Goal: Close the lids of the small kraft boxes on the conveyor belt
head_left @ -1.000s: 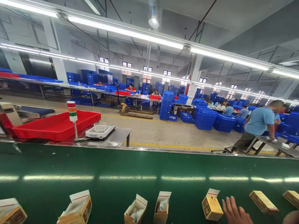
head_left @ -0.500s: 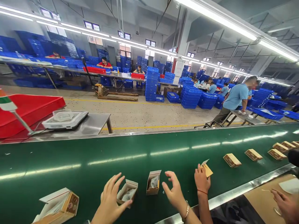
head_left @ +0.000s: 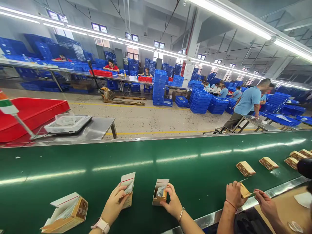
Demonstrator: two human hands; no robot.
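My 2 hands are apart, and each one is clamped on its own small cardboard box. My left hand [head_left: 113, 205], with the watch, holds an opened box [head_left: 127, 190] up on its end. My right hand [head_left: 173, 202] closes around a second box [head_left: 159, 194], and a plastic bag [head_left: 161, 191] is inside it. Both boxes are over the green conveyor belt [head_left: 156, 169]. Just to the left lies a third open box [head_left: 69, 213]. On my right, a co-worker's hand [head_left: 234, 195] pinches a box [head_left: 245, 190]. Farther along are closed boxes [head_left: 268, 163]. Beyond the belt stand a digital scale [head_left: 68, 125] on a steel table [head_left: 102, 125], and many blue crates [head_left: 200, 100]. I think the step in hand is checking the boxes, and the next move calls for closing their flaps with care.
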